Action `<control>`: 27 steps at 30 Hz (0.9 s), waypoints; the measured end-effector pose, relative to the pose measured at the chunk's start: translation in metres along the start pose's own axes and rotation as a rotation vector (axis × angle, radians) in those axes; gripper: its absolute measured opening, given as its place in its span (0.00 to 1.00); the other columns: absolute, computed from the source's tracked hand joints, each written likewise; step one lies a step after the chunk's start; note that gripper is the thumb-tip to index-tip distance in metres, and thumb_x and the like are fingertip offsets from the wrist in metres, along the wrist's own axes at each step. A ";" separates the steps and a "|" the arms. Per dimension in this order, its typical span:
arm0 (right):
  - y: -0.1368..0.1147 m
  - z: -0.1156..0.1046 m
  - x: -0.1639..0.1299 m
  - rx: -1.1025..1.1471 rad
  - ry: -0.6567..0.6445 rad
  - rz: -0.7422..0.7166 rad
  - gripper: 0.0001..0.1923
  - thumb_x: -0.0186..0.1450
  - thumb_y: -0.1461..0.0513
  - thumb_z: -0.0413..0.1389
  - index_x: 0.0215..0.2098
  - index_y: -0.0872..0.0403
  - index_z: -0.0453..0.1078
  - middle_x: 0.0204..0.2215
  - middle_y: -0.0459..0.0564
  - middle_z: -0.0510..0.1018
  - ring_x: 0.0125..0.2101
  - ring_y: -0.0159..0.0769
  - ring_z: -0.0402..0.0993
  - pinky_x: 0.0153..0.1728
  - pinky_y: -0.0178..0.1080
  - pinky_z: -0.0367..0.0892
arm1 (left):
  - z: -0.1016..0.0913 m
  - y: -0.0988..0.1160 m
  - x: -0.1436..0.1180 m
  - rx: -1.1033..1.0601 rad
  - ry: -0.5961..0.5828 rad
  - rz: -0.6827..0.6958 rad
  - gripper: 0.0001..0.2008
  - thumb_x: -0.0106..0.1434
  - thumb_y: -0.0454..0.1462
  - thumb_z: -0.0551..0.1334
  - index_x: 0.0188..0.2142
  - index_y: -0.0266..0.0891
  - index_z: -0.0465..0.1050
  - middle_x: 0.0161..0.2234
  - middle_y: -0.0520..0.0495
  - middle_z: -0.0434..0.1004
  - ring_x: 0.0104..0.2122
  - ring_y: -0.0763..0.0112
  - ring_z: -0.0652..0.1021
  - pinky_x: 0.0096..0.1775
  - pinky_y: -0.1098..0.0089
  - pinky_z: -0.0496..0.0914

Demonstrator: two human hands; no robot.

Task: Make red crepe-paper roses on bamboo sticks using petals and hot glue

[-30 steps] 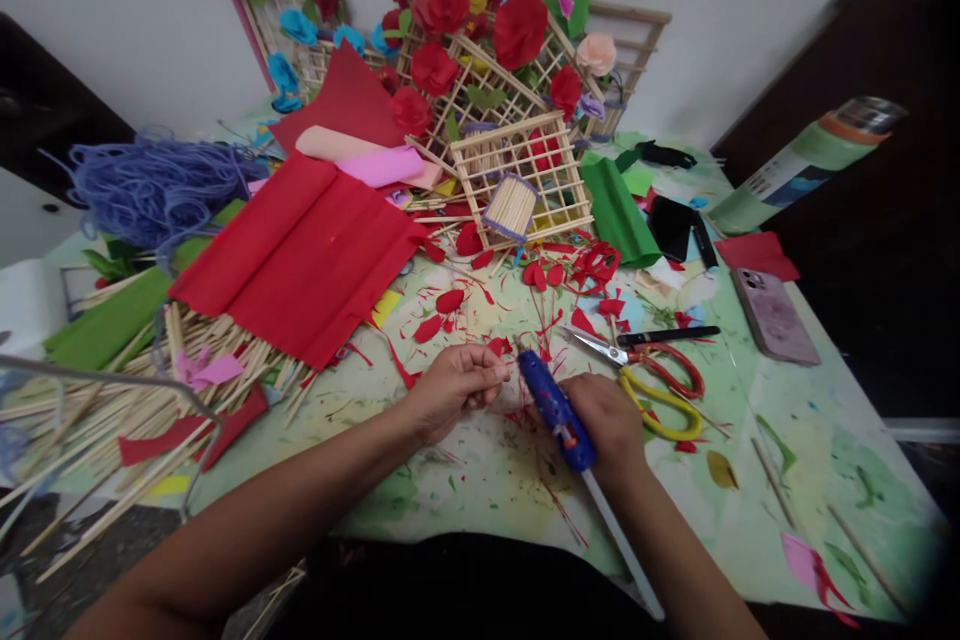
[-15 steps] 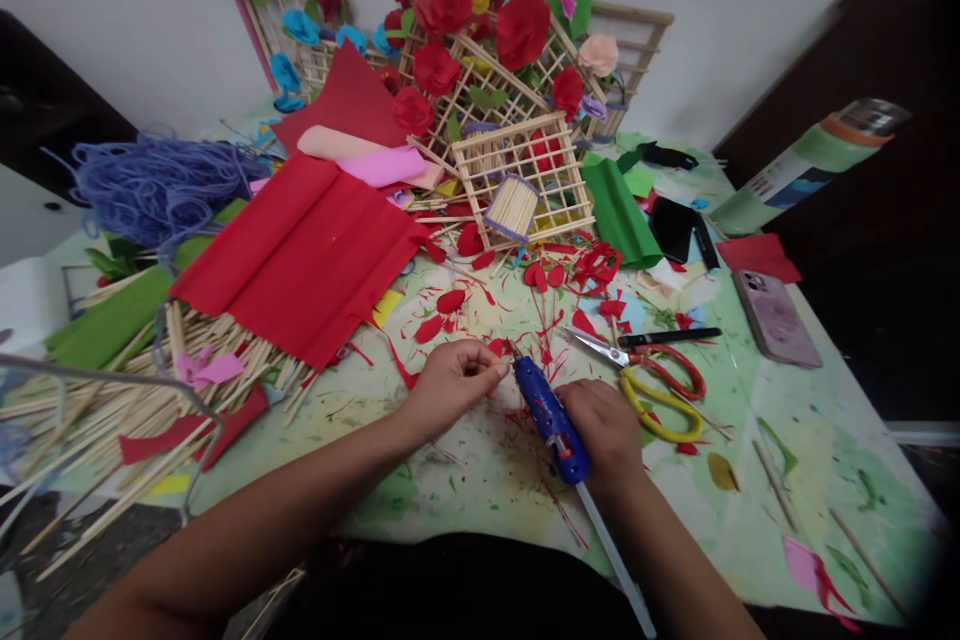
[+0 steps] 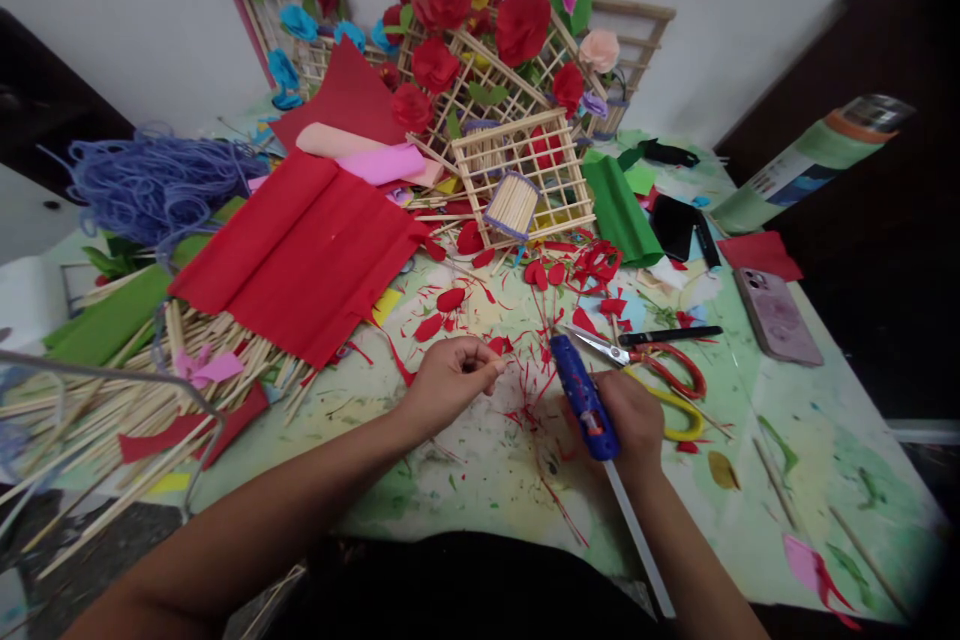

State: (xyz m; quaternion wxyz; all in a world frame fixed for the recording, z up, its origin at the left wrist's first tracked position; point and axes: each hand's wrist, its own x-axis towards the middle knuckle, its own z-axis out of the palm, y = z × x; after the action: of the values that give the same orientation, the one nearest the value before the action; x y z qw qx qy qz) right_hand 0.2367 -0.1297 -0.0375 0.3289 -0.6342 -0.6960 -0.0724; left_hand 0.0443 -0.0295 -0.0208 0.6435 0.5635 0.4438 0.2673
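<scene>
My right hand (image 3: 634,420) grips a blue glue gun (image 3: 583,396) with a white glue stick (image 3: 639,540) trailing toward me; its nozzle points away over the table. My left hand (image 3: 450,382) is closed, pinching something small at the fingertips that I cannot make out, a short way left of the gun's tip. Red paper petals (image 3: 450,300) and thin red scraps lie scattered around both hands on the paint-stained table (image 3: 480,465).
Red and yellow scissors (image 3: 652,370) lie just right of the glue gun. A red crepe sheet (image 3: 300,255), wooden sticks (image 3: 97,410), a stick lattice (image 3: 525,175) with paper flowers, green paper (image 3: 619,210), a phone (image 3: 775,317) and purple cord (image 3: 150,185) surround the work spot.
My right hand has moved the glue gun to the right, away from my left hand's fingertips and toward the scissors. The left hand stayed in place.
</scene>
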 end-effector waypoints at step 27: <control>-0.010 0.005 0.002 0.073 -0.141 -0.106 0.05 0.61 0.63 0.51 0.30 0.55 0.67 0.22 0.50 0.70 0.25 0.37 0.65 0.27 0.38 0.58 | -0.005 -0.008 -0.005 0.793 0.180 0.689 0.09 0.60 0.35 0.60 0.23 0.36 0.71 0.17 0.53 0.67 0.20 0.77 0.67 0.27 0.74 0.60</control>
State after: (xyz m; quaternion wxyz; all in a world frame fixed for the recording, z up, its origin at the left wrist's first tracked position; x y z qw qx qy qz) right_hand 0.2259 -0.1273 -0.0372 0.2977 -0.5877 -0.7521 -0.0195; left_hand 0.0361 -0.0330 -0.0275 0.2153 0.8514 0.3535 0.3221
